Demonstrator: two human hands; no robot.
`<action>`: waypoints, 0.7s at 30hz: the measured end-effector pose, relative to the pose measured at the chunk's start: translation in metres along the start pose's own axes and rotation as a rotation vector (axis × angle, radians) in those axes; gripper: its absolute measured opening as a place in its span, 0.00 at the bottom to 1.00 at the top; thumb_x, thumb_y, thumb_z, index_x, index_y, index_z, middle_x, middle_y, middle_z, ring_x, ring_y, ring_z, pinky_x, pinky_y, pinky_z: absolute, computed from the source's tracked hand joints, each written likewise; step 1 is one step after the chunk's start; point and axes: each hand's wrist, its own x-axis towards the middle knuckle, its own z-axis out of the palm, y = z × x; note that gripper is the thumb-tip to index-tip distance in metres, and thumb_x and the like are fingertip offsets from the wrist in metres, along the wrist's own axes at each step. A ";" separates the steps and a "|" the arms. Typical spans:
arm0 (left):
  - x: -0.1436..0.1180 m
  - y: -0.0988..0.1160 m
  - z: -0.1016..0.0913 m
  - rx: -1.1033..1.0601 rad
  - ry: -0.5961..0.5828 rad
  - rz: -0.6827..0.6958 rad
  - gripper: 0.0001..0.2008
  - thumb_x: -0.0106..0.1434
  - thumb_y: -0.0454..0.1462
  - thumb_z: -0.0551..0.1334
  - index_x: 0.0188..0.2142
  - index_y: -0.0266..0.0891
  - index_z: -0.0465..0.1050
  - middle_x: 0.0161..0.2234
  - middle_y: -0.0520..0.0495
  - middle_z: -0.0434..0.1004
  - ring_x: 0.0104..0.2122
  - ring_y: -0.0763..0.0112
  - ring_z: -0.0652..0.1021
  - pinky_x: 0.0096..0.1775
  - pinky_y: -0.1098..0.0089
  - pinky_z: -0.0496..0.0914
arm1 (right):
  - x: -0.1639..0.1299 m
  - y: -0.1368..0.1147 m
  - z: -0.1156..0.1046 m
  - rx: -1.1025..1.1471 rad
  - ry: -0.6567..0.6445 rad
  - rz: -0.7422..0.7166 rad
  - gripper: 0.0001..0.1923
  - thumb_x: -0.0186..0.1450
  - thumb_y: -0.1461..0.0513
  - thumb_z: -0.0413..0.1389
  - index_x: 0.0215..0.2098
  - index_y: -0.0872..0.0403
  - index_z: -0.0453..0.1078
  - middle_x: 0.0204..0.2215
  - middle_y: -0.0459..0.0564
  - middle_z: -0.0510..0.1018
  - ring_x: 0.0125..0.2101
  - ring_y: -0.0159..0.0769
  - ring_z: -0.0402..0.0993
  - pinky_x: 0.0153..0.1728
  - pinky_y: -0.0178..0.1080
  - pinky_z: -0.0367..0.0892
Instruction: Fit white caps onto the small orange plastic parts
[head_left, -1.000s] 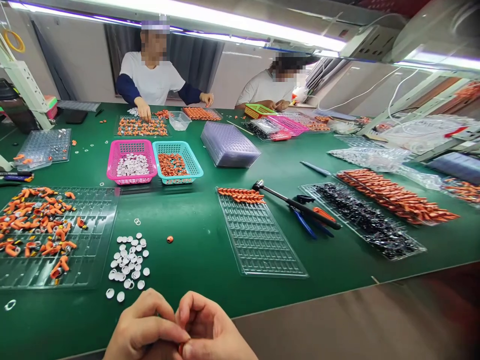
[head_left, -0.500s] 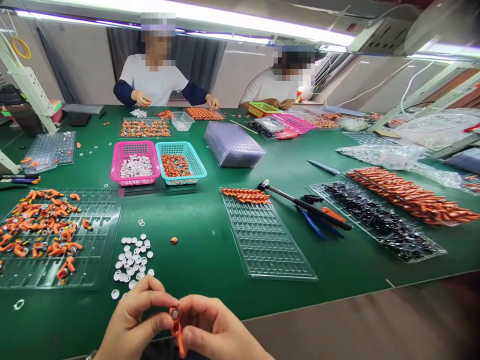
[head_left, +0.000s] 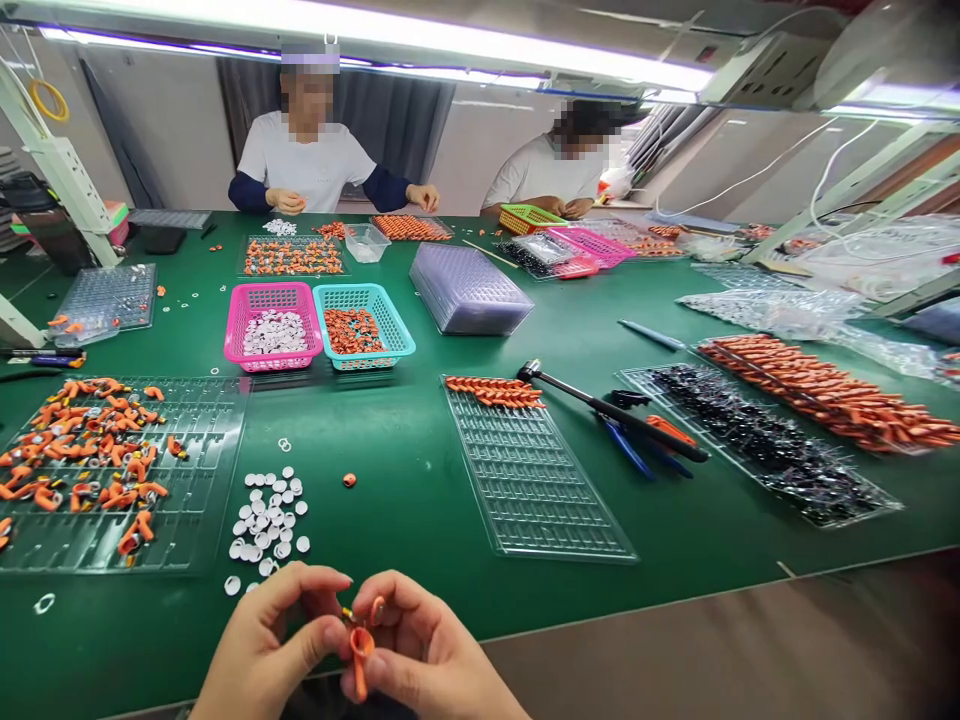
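One small orange looped part [head_left: 361, 648], slim tail hanging, pinched between both hands.

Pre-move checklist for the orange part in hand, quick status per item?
1. Orange part held: ok, pinched between left hand and right hand at the table edge.
2. Part's fit or seating: cannot tell, fingers cover most of it.
3. White discs close by: ok, loose pile on the green table just ahead of the left hand.
4. Clear tray has free cells: ok, only its far row holds orange parts.
5. Left tray stocked: ok, many orange pieces scattered in it.
6. Pliers away from the hands: ok, lying right of the clear tray.
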 end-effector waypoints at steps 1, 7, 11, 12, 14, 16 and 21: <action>0.000 -0.001 0.000 -0.061 -0.028 -0.067 0.11 0.60 0.47 0.69 0.38 0.46 0.82 0.27 0.51 0.80 0.27 0.72 0.79 0.31 0.76 0.74 | -0.001 -0.001 0.000 -0.008 0.000 0.001 0.17 0.55 0.64 0.72 0.37 0.57 0.72 0.30 0.46 0.80 0.27 0.28 0.79 0.32 0.31 0.71; 0.000 0.000 0.004 -0.356 -0.144 -0.266 0.11 0.58 0.46 0.71 0.34 0.42 0.81 0.26 0.54 0.77 0.24 0.74 0.79 0.30 0.75 0.73 | -0.003 -0.004 0.003 -0.055 -0.023 -0.022 0.16 0.57 0.63 0.71 0.36 0.57 0.70 0.28 0.45 0.80 0.28 0.27 0.79 0.34 0.31 0.70; 0.002 0.001 0.003 -0.324 -0.127 -0.323 0.12 0.57 0.46 0.71 0.31 0.40 0.82 0.26 0.52 0.77 0.26 0.72 0.78 0.31 0.74 0.73 | -0.004 -0.005 0.003 -0.057 -0.021 -0.015 0.16 0.57 0.63 0.71 0.36 0.57 0.69 0.28 0.45 0.79 0.28 0.27 0.79 0.33 0.31 0.70; 0.003 0.000 0.002 -0.299 -0.106 -0.326 0.12 0.57 0.46 0.71 0.31 0.40 0.82 0.26 0.52 0.77 0.27 0.72 0.77 0.32 0.75 0.73 | -0.004 -0.005 0.003 -0.055 -0.020 -0.013 0.17 0.57 0.63 0.71 0.36 0.57 0.69 0.28 0.45 0.79 0.28 0.28 0.79 0.33 0.31 0.70; 0.002 -0.003 0.001 -0.265 -0.083 -0.312 0.11 0.57 0.46 0.71 0.31 0.41 0.82 0.26 0.52 0.77 0.28 0.72 0.76 0.32 0.76 0.72 | -0.003 -0.005 0.003 -0.054 -0.015 -0.012 0.17 0.57 0.63 0.72 0.36 0.57 0.69 0.28 0.46 0.79 0.28 0.28 0.79 0.33 0.32 0.71; 0.002 -0.008 0.000 -0.261 -0.080 -0.295 0.11 0.58 0.46 0.71 0.30 0.41 0.82 0.25 0.52 0.77 0.27 0.73 0.76 0.32 0.76 0.71 | -0.002 -0.005 0.003 -0.057 -0.012 -0.013 0.17 0.57 0.63 0.72 0.36 0.57 0.68 0.28 0.45 0.79 0.27 0.28 0.79 0.34 0.32 0.71; 0.001 -0.010 0.003 -0.397 -0.100 -0.348 0.13 0.57 0.46 0.71 0.26 0.39 0.79 0.22 0.52 0.77 0.23 0.72 0.77 0.29 0.73 0.71 | -0.002 -0.004 0.003 -0.071 -0.005 -0.007 0.17 0.57 0.63 0.72 0.36 0.57 0.68 0.28 0.46 0.80 0.27 0.27 0.79 0.34 0.31 0.71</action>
